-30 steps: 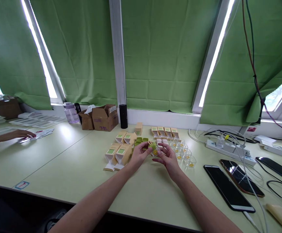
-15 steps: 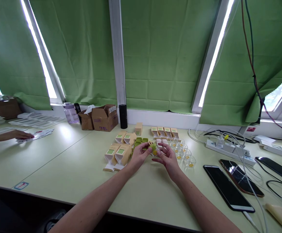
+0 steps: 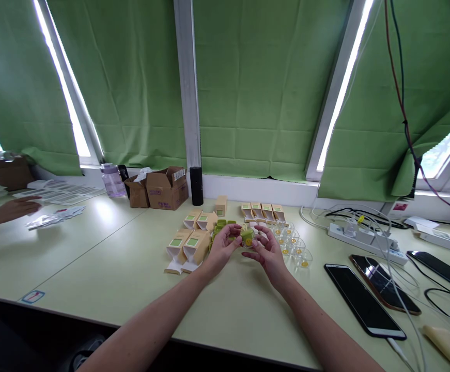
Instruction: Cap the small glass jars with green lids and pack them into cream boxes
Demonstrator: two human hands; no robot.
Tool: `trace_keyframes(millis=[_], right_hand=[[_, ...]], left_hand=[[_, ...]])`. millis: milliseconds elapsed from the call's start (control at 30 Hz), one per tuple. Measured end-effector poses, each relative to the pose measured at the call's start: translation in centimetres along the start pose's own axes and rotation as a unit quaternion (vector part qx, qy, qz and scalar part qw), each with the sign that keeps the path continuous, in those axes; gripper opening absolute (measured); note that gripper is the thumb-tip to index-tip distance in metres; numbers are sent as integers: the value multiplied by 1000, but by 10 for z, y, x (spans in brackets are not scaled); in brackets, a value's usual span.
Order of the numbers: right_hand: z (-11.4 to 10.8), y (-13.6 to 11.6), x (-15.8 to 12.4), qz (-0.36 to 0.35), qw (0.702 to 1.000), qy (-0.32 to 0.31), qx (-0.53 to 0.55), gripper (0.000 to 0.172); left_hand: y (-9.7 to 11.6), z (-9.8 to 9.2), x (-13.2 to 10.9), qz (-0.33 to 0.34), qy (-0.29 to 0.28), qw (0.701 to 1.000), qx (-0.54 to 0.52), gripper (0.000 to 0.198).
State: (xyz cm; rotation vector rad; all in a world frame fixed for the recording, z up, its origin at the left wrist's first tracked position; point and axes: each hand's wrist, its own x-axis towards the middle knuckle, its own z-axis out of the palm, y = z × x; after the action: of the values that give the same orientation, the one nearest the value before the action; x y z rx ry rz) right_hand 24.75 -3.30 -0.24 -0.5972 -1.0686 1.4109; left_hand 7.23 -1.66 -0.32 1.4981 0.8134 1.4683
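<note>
Clear cup (image 3: 248,242) with green piece (image 3: 247,234) (yellow-dotted) is held — grip of left hand (image 3: 222,245) and right hand (image 3: 269,251).

Between the fingertips of my left hand (image 3: 221,249) and right hand (image 3: 270,254) I hold a small green-and-clear container (image 3: 247,237) over the table (image 3: 232,310). Small cardboard boxes (image 3: 196,247) lie to the left, green pieces (image 3: 220,225) show partly behind my left hand, and clear cups (image 3: 298,249) sit beside my right. Farther right are phones (image 3: 364,299), and far left another person's hand (image 3: 20,207) hovers near some packets (image 3: 56,217).
</note>
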Motion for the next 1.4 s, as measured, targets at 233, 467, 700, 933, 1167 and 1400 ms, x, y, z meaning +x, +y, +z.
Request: trace_keyframes(millis=[233, 467, 700, 933, 1167, 1400], right_hand=[[2, 0, -1, -2, 1000, -17, 11, 61], [0, 3, 2, -15, 1000, -18, 13, 55], [-1, 5, 4, -15, 1000, -18, 13, 52], [0, 3, 5, -21, 1000, -4, -6, 53], [-3, 10, 8, 1, 997, -26, 78, 52], [-14, 13, 14, 47, 981, -69, 175, 30]], left_hand=[[-2, 1, -3, 29, -9, 996, 81, 48], [4, 3, -6, 48, -23, 991, 124, 49], [1, 3, -6, 52, -18, 987, 150, 50], [0, 3, -4, 57, 1, 981, 186, 46], [-5, -1, -5, 91, 15, 973, 213, 55], [1, 2, -8, 115, 3, 976, 187, 45]])
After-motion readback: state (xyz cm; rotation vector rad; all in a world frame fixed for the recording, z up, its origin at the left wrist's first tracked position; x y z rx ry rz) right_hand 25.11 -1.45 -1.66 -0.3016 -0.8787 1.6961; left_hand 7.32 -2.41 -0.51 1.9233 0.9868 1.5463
